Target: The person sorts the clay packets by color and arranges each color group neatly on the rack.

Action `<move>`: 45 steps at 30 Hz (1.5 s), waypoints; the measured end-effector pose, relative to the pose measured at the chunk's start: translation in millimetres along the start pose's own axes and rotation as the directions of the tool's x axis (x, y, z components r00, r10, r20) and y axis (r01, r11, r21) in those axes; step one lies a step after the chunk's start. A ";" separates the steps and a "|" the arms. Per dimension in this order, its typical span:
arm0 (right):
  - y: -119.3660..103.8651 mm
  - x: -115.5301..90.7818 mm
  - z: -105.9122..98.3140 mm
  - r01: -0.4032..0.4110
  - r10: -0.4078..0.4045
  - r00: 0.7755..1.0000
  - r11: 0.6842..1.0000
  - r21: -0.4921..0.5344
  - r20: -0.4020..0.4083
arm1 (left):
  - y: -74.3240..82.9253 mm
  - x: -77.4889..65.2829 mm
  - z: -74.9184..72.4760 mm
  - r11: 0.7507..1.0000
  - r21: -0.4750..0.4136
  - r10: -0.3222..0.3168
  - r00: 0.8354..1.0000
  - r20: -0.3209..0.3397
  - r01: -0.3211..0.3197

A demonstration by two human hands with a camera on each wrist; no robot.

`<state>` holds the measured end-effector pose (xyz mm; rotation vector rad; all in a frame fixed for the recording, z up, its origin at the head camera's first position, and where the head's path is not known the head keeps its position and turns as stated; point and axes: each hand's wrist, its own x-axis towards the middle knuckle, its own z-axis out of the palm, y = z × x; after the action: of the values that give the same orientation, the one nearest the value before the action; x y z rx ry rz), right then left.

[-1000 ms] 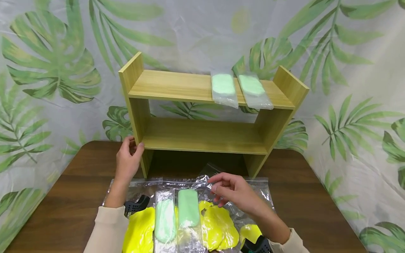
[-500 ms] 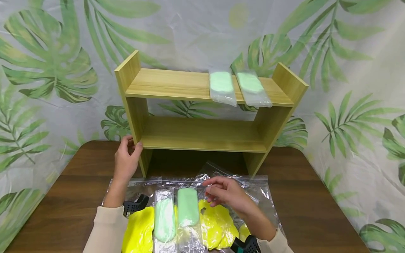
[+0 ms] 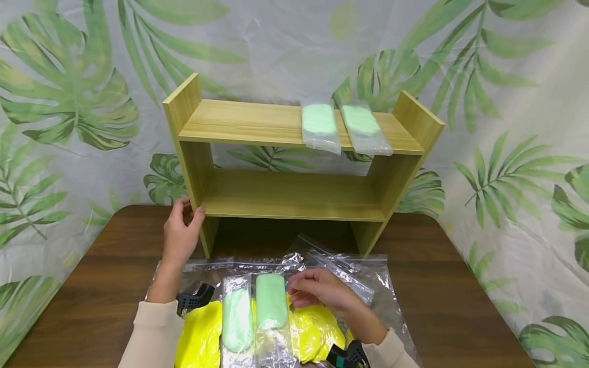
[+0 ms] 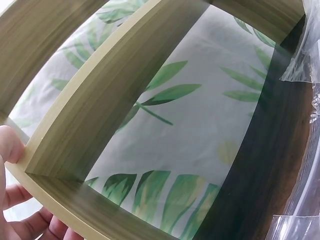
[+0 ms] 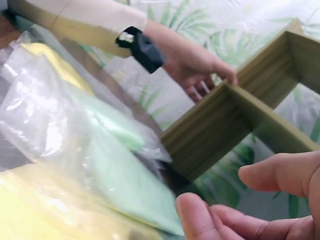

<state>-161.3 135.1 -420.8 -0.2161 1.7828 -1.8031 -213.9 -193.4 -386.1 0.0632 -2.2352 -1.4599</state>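
Observation:
My left hand (image 3: 181, 232) grips the left side panel of a small wooden shelf unit (image 3: 290, 197), at the level of its middle board. In the left wrist view the thumb lies on the panel's front edge (image 4: 55, 200), with the other fingers along its outer side. My right hand (image 3: 322, 291) hovers beside a pale green rounded slab (image 3: 270, 301) in a clear bag. Its thumb and fingers (image 5: 197, 215) stand apart in the right wrist view, holding nothing. Left of that slab lies another bagged green slab (image 3: 238, 322).
Flat yellow pieces in clear plastic (image 3: 200, 337) lie around the green slabs at the table's front. Two more bagged green slabs, one left (image 3: 319, 120) and one right (image 3: 361, 121), rest on the top board, bags overhanging its front edge. A leaf-patterned cloth (image 3: 276, 46) hangs behind.
My right hand has moved left and down, closer to the right-hand front green slab. The left hand keeps its grip on the shelf unit's panel. The head view has shifted slightly.

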 end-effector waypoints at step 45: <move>20.2 9.7 29.5 0.010 -0.011 0.999 1.000 -0.018 -0.053 | 1.2 0.0 -0.1 1.000 -0.013 -0.005 1.000 -0.003 0.005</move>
<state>-148.4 106.2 -440.2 -0.1869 1.8377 -1.8167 -213.6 -193.0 -385.0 0.0662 -2.2245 -1.4758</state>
